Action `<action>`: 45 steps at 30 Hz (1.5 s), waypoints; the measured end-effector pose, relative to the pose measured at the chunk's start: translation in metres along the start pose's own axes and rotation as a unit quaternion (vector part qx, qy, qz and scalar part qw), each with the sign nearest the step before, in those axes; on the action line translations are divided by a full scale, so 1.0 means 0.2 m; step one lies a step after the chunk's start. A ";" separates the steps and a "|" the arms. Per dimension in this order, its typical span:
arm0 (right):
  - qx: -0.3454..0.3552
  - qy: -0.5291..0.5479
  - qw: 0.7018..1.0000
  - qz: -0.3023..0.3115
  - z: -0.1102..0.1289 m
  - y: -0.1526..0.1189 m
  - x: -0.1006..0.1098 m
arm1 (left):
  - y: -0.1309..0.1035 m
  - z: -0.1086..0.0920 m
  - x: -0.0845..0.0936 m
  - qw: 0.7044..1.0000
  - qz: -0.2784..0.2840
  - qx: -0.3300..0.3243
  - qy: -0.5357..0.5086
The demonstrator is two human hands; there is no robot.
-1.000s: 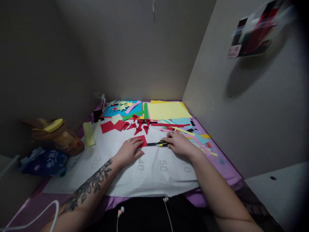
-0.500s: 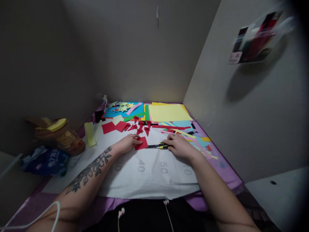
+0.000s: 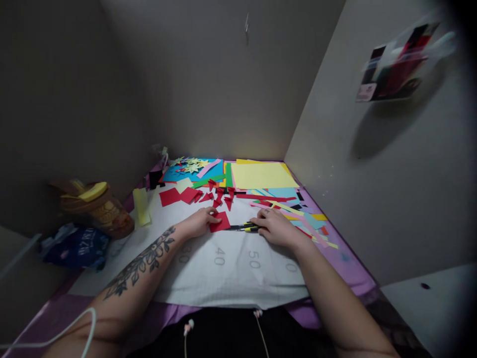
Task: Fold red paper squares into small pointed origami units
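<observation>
My left hand pinches the left side of a red paper square between thumb and fingers, low over the white sheet. My right hand is closed on the black and yellow handles of a pair of scissors. The blades point left and their tips are at the right edge of the square; whether they touch it I cannot tell. Beyond the hands lie several small folded red paper pieces. Two more red squares, one of them at the left, lie beside them.
Coloured paper strips are scattered at the right. Yellow paper sheets lie at the back, left of them a blue sheet with paper stars. A brown cup and a blue packet stand at the left. Walls enclose the table.
The whole view has shifted slightly. Both hands, the red square and the scissors keep about the same places relative to each other.
</observation>
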State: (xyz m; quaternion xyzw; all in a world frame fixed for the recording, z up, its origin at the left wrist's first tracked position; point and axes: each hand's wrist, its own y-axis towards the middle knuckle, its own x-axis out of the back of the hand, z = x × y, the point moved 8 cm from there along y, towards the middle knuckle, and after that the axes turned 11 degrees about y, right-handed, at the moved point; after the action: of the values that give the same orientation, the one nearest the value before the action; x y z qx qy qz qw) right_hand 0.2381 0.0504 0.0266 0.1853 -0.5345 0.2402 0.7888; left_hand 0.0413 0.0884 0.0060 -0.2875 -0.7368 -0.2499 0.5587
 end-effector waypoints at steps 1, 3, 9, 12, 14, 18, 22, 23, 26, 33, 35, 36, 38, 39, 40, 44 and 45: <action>-0.001 0.000 1.000 0.004 0.01 0.00 0.00 | 0.00 0.00 0.00 1.000 0.002 0.003 -0.006; 0.001 0.000 1.000 0.013 0.04 0.02 -0.01 | 0.00 0.00 0.01 1.000 0.005 0.011 -0.021; 0.014 -0.009 1.000 0.017 0.09 0.05 -0.03 | 0.01 -0.02 0.02 1.000 0.009 0.004 -0.022; 0.019 -0.009 1.000 0.014 0.12 0.06 -0.04 | 0.02 -0.02 0.01 1.000 0.013 -0.003 -0.014; 0.035 0.006 0.999 0.018 0.16 0.06 -0.05 | 0.02 -0.02 0.01 1.000 0.014 -0.005 -0.009; 0.088 0.056 0.994 0.032 0.24 0.05 -0.06 | 0.01 0.00 0.01 1.000 0.000 -0.008 -0.017; 0.049 0.099 0.992 -0.063 0.05 0.05 0.10 | -0.02 0.02 0.02 0.998 -0.024 0.004 -0.050; 0.007 0.100 0.988 -0.115 -0.06 0.05 0.16 | -0.02 0.03 0.02 0.998 -0.031 0.018 -0.057; -0.171 0.055 0.960 -0.216 -0.43 0.01 0.28 | -0.03 0.04 0.05 0.994 -0.067 0.091 -0.011; -0.320 -0.042 0.932 -0.167 -0.76 0.06 0.13 | -0.01 0.08 0.05 0.981 -0.013 0.186 0.057; -0.310 -0.046 0.934 -0.171 -0.76 0.08 0.09 | 0.00 0.10 0.04 0.981 0.005 0.194 0.028; -0.305 -0.047 0.935 -0.174 -0.75 0.08 0.08 | 0.00 0.11 0.04 0.980 0.007 0.199 0.014; -0.296 -0.045 0.936 -0.183 -0.75 0.07 0.07 | -0.01 0.11 0.04 0.978 -0.008 0.206 -0.014; -0.291 -0.042 0.937 -0.188 -0.75 0.06 0.07 | -0.02 0.11 0.04 0.978 -0.023 0.208 -0.029; -0.286 -0.038 0.937 -0.195 -0.75 0.06 0.07 | -0.02 0.10 0.04 0.976 -0.041 0.209 -0.045; -0.269 -0.026 0.936 -0.225 -0.74 0.05 0.08 | -0.06 0.10 0.05 0.967 -0.093 0.214 -0.105; -0.265 -0.025 0.936 -0.229 -0.73 0.05 0.08 | -0.07 0.11 0.06 0.964 -0.097 0.215 -0.122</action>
State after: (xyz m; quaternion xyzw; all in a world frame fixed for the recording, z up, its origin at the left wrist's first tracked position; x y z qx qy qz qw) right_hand 0.3473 0.1425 -0.0104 0.0933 -0.5413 -0.1019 0.8294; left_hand 0.0144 0.0959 0.0112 -0.1155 -0.8599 -0.1016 0.4867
